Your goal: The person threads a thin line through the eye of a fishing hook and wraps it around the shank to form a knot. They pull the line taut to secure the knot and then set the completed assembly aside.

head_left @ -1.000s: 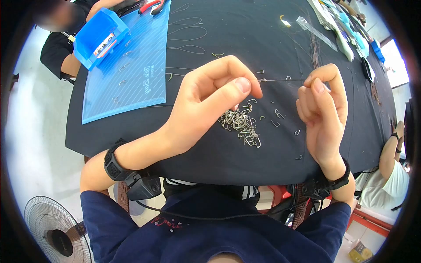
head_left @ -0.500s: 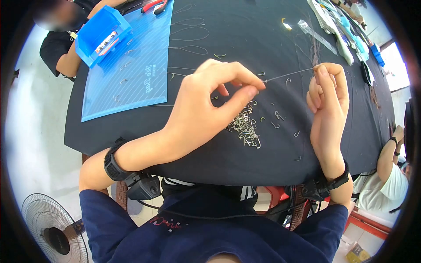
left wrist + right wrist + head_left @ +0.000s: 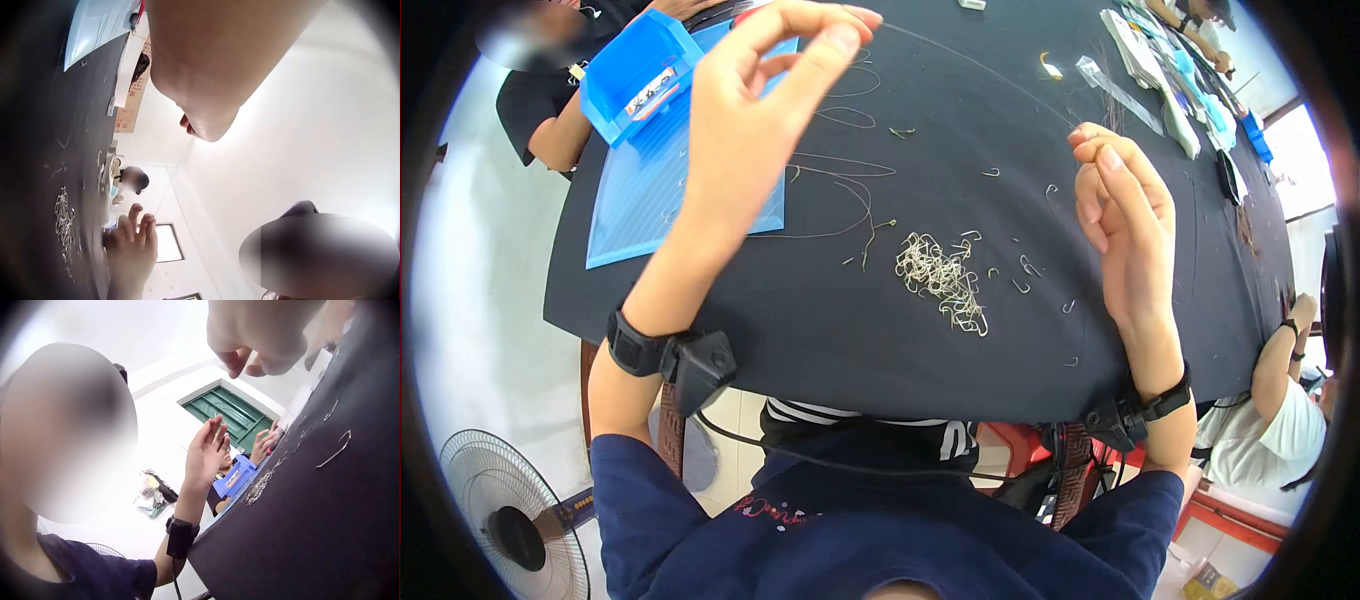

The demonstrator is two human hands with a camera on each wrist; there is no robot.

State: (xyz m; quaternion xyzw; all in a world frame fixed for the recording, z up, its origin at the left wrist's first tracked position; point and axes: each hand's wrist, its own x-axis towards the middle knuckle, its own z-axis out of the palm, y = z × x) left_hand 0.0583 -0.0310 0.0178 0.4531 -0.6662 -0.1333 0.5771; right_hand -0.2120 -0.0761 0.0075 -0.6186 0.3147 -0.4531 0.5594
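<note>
A thin, clear fishing line (image 3: pixel 980 65) stretches between the hands. My left hand (image 3: pixel 750 110) is raised over the blue zip bag (image 3: pixel 625 215), pinching the line between thumb and index finger. Whatever else those fingertips cover is hidden. At the line's other end, my right hand (image 3: pixel 1135 215) has its fingers curled, the line meeting its index fingertip near the thumb. Between and below the hands lies a pile of small metal fishing hooks (image 3: pixel 940 275). Several loose hooks, such as one hook (image 3: pixel 1068 306), are scattered to its right.
A blue plastic bin (image 3: pixel 640 75) sits on the bag at the left, near another person's arm (image 3: pixel 560 135). Looped lines (image 3: pixel 845 110) extend from the bag over the black tablecloth (image 3: pixel 850 335). Toward the far right are a clear packet (image 3: pixel 1115 90) and stacked papers (image 3: pixel 1145 60).
My left hand has swung up and left, away from above the hook pile, lengthening the span of line. My right hand has shifted slightly left, its thumb and index finger now less closed together.
</note>
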